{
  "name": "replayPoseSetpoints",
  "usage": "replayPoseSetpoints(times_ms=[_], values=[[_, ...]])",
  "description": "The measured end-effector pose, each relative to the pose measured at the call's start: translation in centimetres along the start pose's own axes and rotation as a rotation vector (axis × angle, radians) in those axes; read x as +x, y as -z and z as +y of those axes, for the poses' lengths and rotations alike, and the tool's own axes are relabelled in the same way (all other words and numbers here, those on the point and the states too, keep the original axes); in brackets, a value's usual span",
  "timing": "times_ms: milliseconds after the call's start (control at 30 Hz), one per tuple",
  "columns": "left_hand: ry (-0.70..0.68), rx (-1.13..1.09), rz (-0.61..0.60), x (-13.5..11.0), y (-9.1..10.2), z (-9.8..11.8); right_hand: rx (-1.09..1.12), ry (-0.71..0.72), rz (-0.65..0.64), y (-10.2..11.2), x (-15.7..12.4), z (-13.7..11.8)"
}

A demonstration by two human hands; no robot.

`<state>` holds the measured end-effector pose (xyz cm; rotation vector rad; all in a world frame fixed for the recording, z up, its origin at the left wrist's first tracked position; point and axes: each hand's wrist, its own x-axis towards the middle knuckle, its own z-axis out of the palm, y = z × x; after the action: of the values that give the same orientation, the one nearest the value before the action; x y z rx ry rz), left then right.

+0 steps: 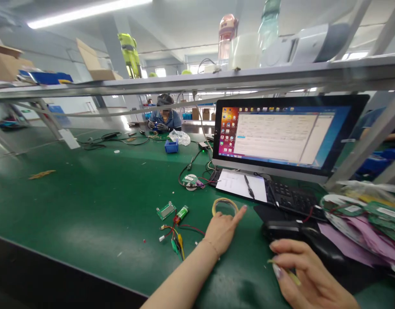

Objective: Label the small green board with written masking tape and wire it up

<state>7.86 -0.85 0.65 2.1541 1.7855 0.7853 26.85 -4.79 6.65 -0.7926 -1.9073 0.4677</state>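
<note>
A roll of yellowish masking tape (225,200) lies on the green bench top. My left hand (220,234) is at its near rim, fingers curled against it and one digit stretched out along the right side; the fingertips are partly hidden. At the lower right, my right hand (308,272) pinches a small strip of yellowish tape (294,277) between thumb and fingers. Left of the roll are a small circuit board with a display (167,210), a green battery cell (182,213) and wires with green and yellow alligator clips (180,241).
A monitor (274,137) stands behind a keyboard (292,196) and paper with a pen (249,186). A black handheld device (305,242) sits beside my right hand, near stacked circuit boards (382,223). Farther back are a blue bin (171,146), cables and a seated person (165,118). A shelf (184,81) spans overhead.
</note>
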Motion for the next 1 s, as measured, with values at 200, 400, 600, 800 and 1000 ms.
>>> replayPoseSetpoints(times_ms=[200, 400, 600, 800, 1000], values=[[0.166, -0.117, 0.158, -0.7, -1.2, 2.1, 0.306, -0.401, -0.011, -1.5, -1.3, 3.1], [0.646, -0.051, 0.56, -5.3, 5.5, -3.7, 0.475, -0.663, 0.019, -3.0, -1.4, 4.5], [1.025, 0.03, 0.587, -9.6, 8.8, -13.5, 0.511, -0.633, -0.042, -5.5, -1.4, 4.0], [0.843, -0.157, 0.498, -9.6, 8.1, -16.2, 0.541, -0.56, -0.179, -8.2, -1.2, 2.4], [0.616, -0.635, 0.596, -8.8, 7.9, -15.1, 0.55, -0.476, -0.199, -8.9, -0.4, 1.1]])
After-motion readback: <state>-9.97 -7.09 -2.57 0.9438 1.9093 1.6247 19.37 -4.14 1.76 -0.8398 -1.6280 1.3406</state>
